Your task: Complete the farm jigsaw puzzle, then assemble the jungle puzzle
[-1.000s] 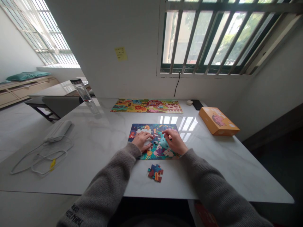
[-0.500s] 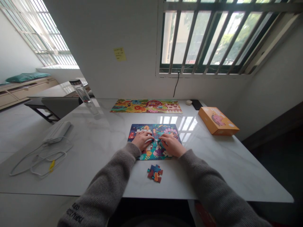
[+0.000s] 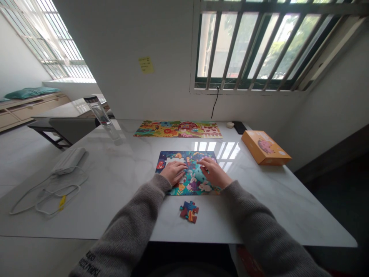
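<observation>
A colourful jigsaw puzzle (image 3: 193,184) lies flat on the table in front of me, with rabbits and plants on it. On its left side a white gap (image 3: 173,159) shows no picture. My left hand (image 3: 174,172) rests on the puzzle over the lower part of this gap, fingers stretched out and pointing right. My right hand (image 3: 212,172) is over the right part of the puzzle, fingers apart and slightly curved, with nothing seen in them. Nearer to me, loose jigsaw pieces (image 3: 189,211) in blue, dark red and orange lie on the table, partly overlapping.
Behind the puzzle lies a long picture sheet (image 3: 178,129). An orange box (image 3: 265,148), a black phone (image 3: 239,127) and a small white round thing (image 3: 230,125) are at right. At left are a glass bottle (image 3: 100,113) and a white power strip (image 3: 69,161) with its cable.
My right hand has shifted right, away from the left hand, uncovering the rabbits in the puzzle's middle. My left hand has stayed nearly in place.
</observation>
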Motion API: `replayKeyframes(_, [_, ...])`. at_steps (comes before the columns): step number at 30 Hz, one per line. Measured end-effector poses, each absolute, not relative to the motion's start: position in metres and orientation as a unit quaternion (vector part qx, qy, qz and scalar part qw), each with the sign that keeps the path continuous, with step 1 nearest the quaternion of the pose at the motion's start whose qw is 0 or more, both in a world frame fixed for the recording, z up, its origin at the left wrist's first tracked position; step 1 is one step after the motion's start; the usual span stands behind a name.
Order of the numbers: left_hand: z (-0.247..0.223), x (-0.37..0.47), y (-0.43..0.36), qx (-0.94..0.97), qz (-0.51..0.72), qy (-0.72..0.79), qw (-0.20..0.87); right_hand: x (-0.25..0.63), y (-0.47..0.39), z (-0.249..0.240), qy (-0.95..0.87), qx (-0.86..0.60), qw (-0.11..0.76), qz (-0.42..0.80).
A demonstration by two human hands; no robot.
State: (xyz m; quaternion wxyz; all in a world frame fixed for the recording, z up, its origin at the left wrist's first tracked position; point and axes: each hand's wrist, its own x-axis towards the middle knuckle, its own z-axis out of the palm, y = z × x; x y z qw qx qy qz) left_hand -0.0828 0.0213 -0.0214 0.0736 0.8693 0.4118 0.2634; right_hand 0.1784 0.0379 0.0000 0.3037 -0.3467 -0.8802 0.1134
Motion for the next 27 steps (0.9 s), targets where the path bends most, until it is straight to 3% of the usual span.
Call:
replayKeyframes(3, [-0.017,-0.092,0.019,0.847,0.298,0.438,0.047,0.2,0.053,0.0,-0.848,-0.409,0.321,0.098])
replayKeyframes(13, [-0.009,-0.095,0.014,0.832,0.352,0.427,0.042,0.221,0.068,-0.017,-0.871,-0.422,0.237,0.081])
replayKeyframes(22, [0.009,-0.126,0.015,0.754,0.427,0.494,0.072,0.223,0.067,-0.01,-0.876,-0.396,0.257,0.103])
replayKeyframes(27, [-0.002,-0.105,0.012,0.792,0.401,0.453,0.087,0.196,0.047,0.003,-0.874,-0.372,0.295,0.106])
